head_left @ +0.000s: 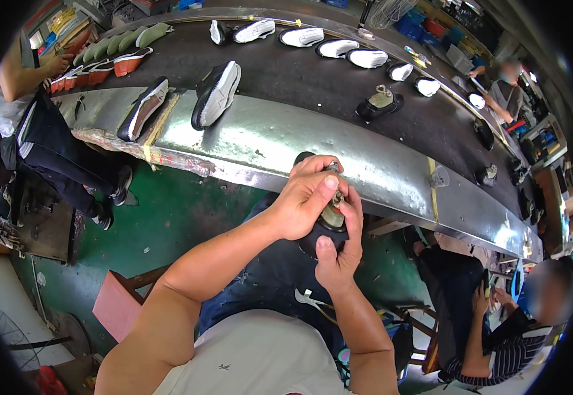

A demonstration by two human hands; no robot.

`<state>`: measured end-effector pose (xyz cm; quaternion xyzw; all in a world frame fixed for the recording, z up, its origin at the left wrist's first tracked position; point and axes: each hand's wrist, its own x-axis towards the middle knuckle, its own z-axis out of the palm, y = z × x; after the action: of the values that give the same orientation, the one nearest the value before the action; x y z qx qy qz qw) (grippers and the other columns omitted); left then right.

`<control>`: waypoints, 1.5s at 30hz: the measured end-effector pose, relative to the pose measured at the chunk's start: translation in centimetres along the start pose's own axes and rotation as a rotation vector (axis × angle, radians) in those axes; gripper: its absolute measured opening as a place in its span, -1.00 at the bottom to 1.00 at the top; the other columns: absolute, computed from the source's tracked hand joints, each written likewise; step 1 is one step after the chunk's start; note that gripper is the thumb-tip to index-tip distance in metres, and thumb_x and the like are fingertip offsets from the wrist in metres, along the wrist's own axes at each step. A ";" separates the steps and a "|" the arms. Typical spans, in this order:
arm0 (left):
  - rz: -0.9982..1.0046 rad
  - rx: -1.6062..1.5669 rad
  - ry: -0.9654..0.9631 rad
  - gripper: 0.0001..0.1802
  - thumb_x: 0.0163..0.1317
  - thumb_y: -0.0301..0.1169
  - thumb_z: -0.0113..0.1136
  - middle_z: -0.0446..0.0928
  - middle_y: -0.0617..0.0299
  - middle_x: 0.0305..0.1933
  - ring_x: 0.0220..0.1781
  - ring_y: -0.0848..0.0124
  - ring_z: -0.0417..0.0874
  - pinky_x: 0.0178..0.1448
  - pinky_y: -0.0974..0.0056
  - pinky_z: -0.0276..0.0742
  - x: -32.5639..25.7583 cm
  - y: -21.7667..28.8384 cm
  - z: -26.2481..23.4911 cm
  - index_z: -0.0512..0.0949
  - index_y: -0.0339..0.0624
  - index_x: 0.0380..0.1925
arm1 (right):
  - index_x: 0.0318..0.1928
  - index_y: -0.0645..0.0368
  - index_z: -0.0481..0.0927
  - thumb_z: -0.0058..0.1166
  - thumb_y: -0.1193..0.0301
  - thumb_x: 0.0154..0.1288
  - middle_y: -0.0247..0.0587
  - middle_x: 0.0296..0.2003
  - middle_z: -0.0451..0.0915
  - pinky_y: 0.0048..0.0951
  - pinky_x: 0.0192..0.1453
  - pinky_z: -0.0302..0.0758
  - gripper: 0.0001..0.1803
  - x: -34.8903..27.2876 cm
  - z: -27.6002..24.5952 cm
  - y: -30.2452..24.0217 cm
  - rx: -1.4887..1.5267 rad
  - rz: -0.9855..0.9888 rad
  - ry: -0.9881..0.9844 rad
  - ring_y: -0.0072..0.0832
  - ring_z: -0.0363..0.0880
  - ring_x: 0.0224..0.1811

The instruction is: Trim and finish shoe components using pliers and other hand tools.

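Note:
Over my lap, close to the table's metal edge, I hold a black shoe [311,242] with a greenish last showing in its opening. My left hand [303,203] is closed around its upper side, with the thumb lying across the top. From the right, my right hand [344,247] grips the shoe, thumb near its dark rounded end. Much of the shoe is hidden behind my fingers. A tool with a pale metal head [309,298] lies by my right thigh. On the table ahead is another black shoe on a last [380,105].
The long dark conveyor table [273,85] has a shiny metal border [253,141]. White-soled shoes [301,37] line its far side. Two shoes [217,95] [145,108] rest at its near left. Co-workers stand left and sit right. A pink-topped stool [118,304] is at my left.

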<state>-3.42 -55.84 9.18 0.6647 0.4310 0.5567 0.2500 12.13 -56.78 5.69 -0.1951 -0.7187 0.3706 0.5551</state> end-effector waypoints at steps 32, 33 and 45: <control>0.047 0.715 0.295 -0.42 0.20 -0.43 0.37 0.43 -0.13 0.28 0.36 -0.02 0.42 0.49 0.04 0.23 7.8 -10.4 -10.3 0.41 -0.29 0.20 | 0.51 0.21 0.17 0.11 0.30 0.45 -0.02 0.32 0.42 -0.33 0.35 0.41 -0.28 18.4 -15.0 19.2 0.000 0.318 0.649 -0.28 0.47 0.29; 0.056 0.985 0.351 -0.34 0.16 -0.40 0.41 0.41 -0.17 0.29 0.36 -0.11 0.41 0.49 -0.01 0.24 7.9 -10.8 -12.6 0.38 -0.33 0.24 | 0.51 0.25 0.15 0.14 0.29 0.44 0.01 0.33 0.40 -0.33 0.37 0.37 -0.25 20.1 -16.7 23.3 -0.278 0.275 0.651 -0.27 0.44 0.32; -0.626 0.435 0.336 -0.26 0.33 -0.20 0.28 0.52 -0.11 0.27 0.24 0.23 0.55 0.33 0.24 0.42 2.6 -16.0 -26.8 0.34 -0.51 0.35 | 0.52 0.39 -0.01 0.15 0.31 0.39 0.33 0.48 0.12 -0.12 0.58 0.13 -0.12 18.4 -17.0 28.5 -0.797 0.396 0.020 0.15 0.11 0.54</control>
<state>-33.72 -49.56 4.37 0.4386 0.7549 0.4504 0.1870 18.75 -20.16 -1.80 -0.5312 -0.7488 0.1618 0.3619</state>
